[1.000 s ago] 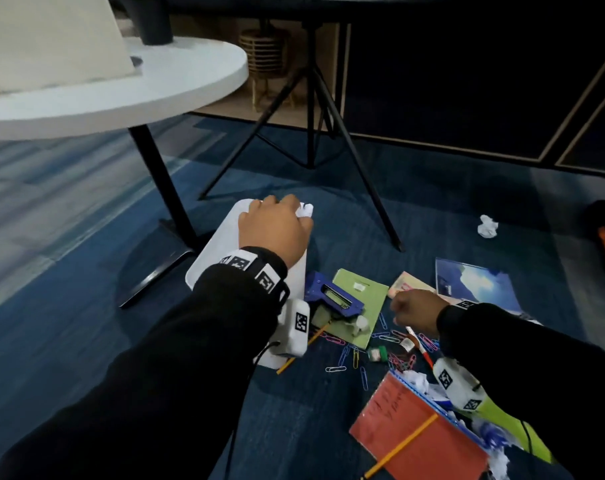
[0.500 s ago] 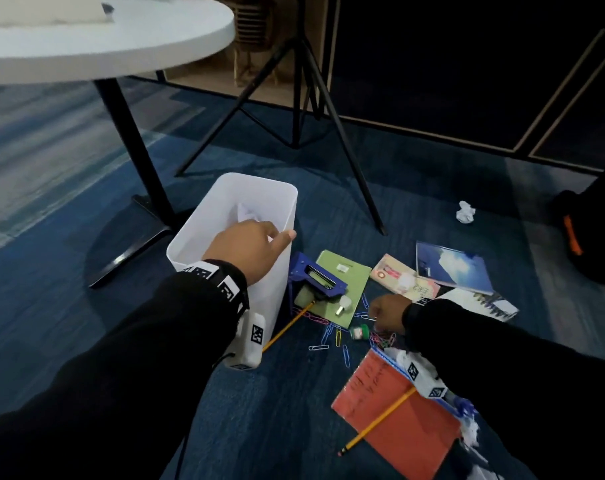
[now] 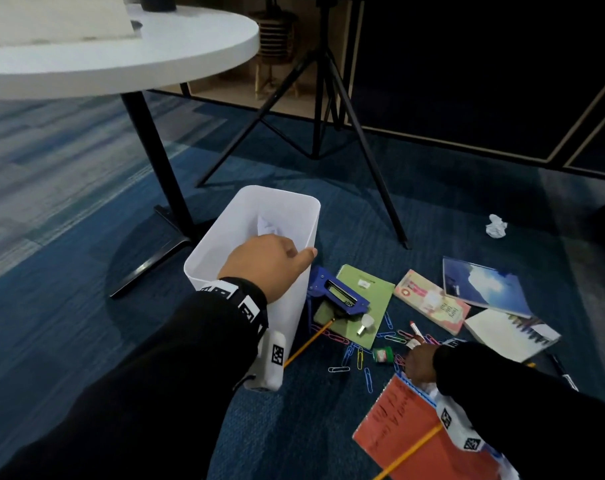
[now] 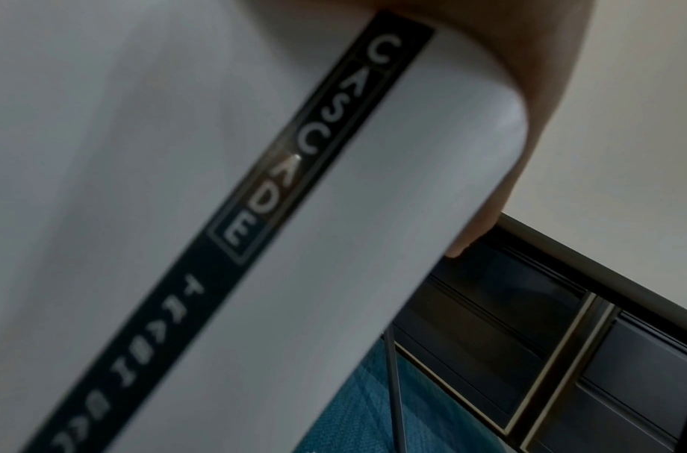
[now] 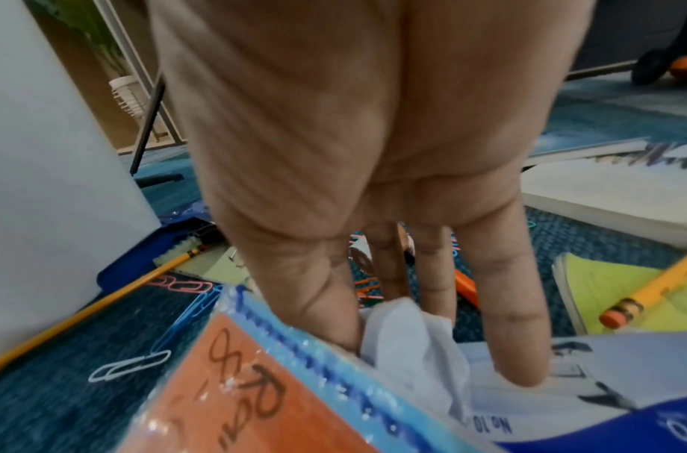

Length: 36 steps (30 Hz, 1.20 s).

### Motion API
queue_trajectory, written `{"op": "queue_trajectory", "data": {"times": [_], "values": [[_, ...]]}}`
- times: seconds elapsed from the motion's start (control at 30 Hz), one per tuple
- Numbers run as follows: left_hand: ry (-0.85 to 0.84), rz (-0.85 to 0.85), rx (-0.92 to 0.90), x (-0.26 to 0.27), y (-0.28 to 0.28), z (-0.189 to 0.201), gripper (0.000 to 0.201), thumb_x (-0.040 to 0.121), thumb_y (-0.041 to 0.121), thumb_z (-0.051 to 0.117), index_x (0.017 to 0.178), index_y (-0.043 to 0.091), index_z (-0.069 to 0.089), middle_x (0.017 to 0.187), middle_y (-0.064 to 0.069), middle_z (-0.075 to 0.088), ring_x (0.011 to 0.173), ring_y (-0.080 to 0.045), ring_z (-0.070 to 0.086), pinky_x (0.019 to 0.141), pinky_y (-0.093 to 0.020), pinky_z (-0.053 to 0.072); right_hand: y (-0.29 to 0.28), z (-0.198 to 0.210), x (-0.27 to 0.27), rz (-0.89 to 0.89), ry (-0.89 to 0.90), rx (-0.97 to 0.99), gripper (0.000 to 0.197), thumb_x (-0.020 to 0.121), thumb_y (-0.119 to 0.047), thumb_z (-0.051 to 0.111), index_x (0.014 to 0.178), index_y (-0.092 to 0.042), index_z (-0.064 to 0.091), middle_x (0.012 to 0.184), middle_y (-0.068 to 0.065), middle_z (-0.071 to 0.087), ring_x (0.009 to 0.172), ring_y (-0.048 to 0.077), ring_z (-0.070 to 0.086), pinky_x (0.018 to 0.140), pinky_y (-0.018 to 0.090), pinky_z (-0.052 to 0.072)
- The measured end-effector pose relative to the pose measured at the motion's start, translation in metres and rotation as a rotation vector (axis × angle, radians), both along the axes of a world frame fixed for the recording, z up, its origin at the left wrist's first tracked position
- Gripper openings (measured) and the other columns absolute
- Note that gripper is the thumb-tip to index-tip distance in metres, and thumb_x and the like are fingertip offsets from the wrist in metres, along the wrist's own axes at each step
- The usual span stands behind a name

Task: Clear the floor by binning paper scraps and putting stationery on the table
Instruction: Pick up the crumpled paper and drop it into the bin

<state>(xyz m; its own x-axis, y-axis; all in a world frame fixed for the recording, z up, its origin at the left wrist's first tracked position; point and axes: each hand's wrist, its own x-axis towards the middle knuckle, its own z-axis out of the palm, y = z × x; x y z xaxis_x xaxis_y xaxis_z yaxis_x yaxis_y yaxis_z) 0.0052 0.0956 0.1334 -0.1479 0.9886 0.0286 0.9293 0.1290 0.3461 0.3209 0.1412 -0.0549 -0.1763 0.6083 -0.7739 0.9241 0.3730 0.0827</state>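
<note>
A white bin [image 3: 287, 209] stands on the blue carpet with a crumpled paper [image 3: 268, 227] inside. My left hand [image 3: 266, 263] holds its near rim, the thumb lying along the outer wall [image 4: 485, 196] and the fingers hidden inside. My right hand [image 3: 419, 365] reaches down at the top edge of an orange spiral notebook [image 3: 408, 434]. Its straight fingers [image 5: 516, 337] touch a white paper scrap [image 5: 408, 334] beside the spiral binding. Another paper ball [image 3: 496, 226] lies far right.
Scattered on the carpet are a blue hole punch [image 3: 335, 296], a green notepad [image 3: 367, 289], several paperclips [image 3: 360, 358], pencils [image 3: 308, 344], a red marker [image 3: 415, 329] and books [image 3: 484, 285]. A white round table [image 3: 121, 64] and a black tripod [image 3: 322, 116] stand behind.
My left hand let the paper ball fall into the bin and settled on the rim. My right hand moved from the paperclips to the scrap at the orange notebook's edge.
</note>
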Motion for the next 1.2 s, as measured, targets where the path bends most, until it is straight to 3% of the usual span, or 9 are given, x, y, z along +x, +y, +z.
{"op": "queue_trajectory", "data": {"times": [0.1, 0.17, 0.27, 0.33, 0.5, 0.73, 0.9, 1.03, 1.2], "values": [[-0.009, -0.009, -0.004, 0.0, 0.0, 0.0, 0.055, 0.085, 0.071, 0.038, 0.06, 0.025, 0.052, 0.072, 0.007, 0.06, 0.074, -0.018, 0.059, 0.063, -0.03, 0.042, -0.002, 0.012, -0.001, 0.038, -0.022, -0.079, 0.017, 0.091, -0.021, 0.056, 0.105, -0.015, 0.066, 0.116, 0.01, 0.064, 0.09, 0.016, 0.052, 0.081, 0.025, 0.042], [-0.019, -0.011, -0.006, 0.0, 0.0, 0.001, 0.054, 0.085, 0.072, 0.037, 0.061, 0.025, 0.052, 0.072, 0.007, 0.06, 0.074, -0.018, 0.059, 0.063, -0.03, 0.042, -0.001, 0.013, 0.0, 0.014, -0.011, -0.089, 0.009, 0.088, -0.015, 0.062, 0.095, -0.019, 0.064, 0.105, 0.004, 0.064, 0.088, 0.01, 0.051, 0.07, 0.02, 0.043], [-0.021, -0.015, -0.004, 0.0, -0.001, 0.002, 0.055, 0.087, 0.07, 0.038, 0.059, 0.024, 0.049, 0.07, 0.007, 0.059, 0.073, -0.018, 0.059, 0.062, -0.03, 0.042, -0.001, 0.013, -0.001, -0.076, 0.049, -0.06, 0.022, 0.081, -0.004, 0.066, 0.07, -0.02, 0.057, 0.096, 0.004, 0.066, 0.069, 0.007, 0.053, 0.048, 0.01, 0.037], [-0.032, -0.018, -0.007, 0.001, -0.001, 0.004, 0.055, 0.087, 0.07, 0.038, 0.058, 0.024, 0.047, 0.068, 0.007, 0.057, 0.071, -0.018, 0.058, 0.061, -0.03, 0.041, 0.001, 0.021, -0.005, -0.081, 0.083, -0.02, 0.029, 0.081, -0.008, 0.067, 0.064, -0.025, 0.051, 0.086, -0.001, 0.063, 0.072, 0.008, 0.055, 0.046, 0.01, 0.038], [-0.031, -0.014, -0.026, 0.002, -0.001, 0.006, 0.056, 0.087, 0.07, 0.037, 0.06, 0.023, 0.052, 0.07, 0.006, 0.059, 0.074, -0.019, 0.059, 0.064, -0.031, 0.044, 0.024, 0.064, -0.026, -0.123, 0.323, 0.181, 0.011, 0.08, -0.015, 0.065, 0.084, -0.02, 0.057, 0.093, 0.003, 0.062, 0.085, 0.017, 0.058, 0.074, 0.027, 0.049], [-0.03, -0.028, -0.007, 0.004, 0.0, 0.006, 0.043, 0.087, 0.061, 0.04, 0.073, 0.026, 0.06, 0.078, 0.005, 0.063, 0.078, -0.02, 0.06, 0.071, -0.031, 0.05, 0.065, 0.193, -0.094, -0.199, 0.976, 0.442, 0.016, 0.075, -0.013, 0.071, 0.088, -0.013, 0.062, 0.086, 0.007, 0.067, 0.07, 0.014, 0.055, 0.064, 0.03, 0.047], [0.009, -0.084, -0.055, 0.016, 0.001, 0.012, 0.035, 0.086, 0.05, 0.044, 0.076, 0.022, 0.062, 0.08, -0.001, 0.062, 0.076, -0.025, 0.058, 0.062, -0.029, 0.044, 0.068, 0.257, -0.141, -0.184, 1.32, 0.561, 0.02, 0.064, -0.022, 0.067, 0.083, -0.019, 0.062, 0.072, -0.006, 0.061, 0.062, 0.009, 0.053, 0.06, 0.03, 0.046], [0.032, -0.121, -0.107, 0.035, 0.001, 0.017, 0.034, 0.085, 0.045, 0.049, 0.071, 0.015, 0.056, 0.075, -0.006, 0.057, 0.075, -0.029, 0.055, 0.061, -0.029, 0.042, 0.064, 0.26, -0.163, -0.127, 1.347, 0.495, 0.018, 0.071, -0.014, 0.07, 0.088, -0.014, 0.063, 0.075, -0.006, 0.061, 0.065, 0.008, 0.054, 0.064, 0.028, 0.047], [0.065, -0.122, -0.107, 0.059, 0.005, 0.02, 0.033, 0.088, 0.039, 0.046, 0.07, 0.013, 0.055, 0.069, -0.006, 0.052, 0.072, -0.03, 0.057, 0.06, -0.03, 0.04, 0.077, 0.238, -0.142, -0.138, 1.244, 0.444, 0.03, 0.083, -0.029, 0.073, 0.11, -0.017, 0.067, 0.11, -0.005, 0.067, 0.092, 0.008, 0.062, 0.084, 0.025, 0.049]]}}
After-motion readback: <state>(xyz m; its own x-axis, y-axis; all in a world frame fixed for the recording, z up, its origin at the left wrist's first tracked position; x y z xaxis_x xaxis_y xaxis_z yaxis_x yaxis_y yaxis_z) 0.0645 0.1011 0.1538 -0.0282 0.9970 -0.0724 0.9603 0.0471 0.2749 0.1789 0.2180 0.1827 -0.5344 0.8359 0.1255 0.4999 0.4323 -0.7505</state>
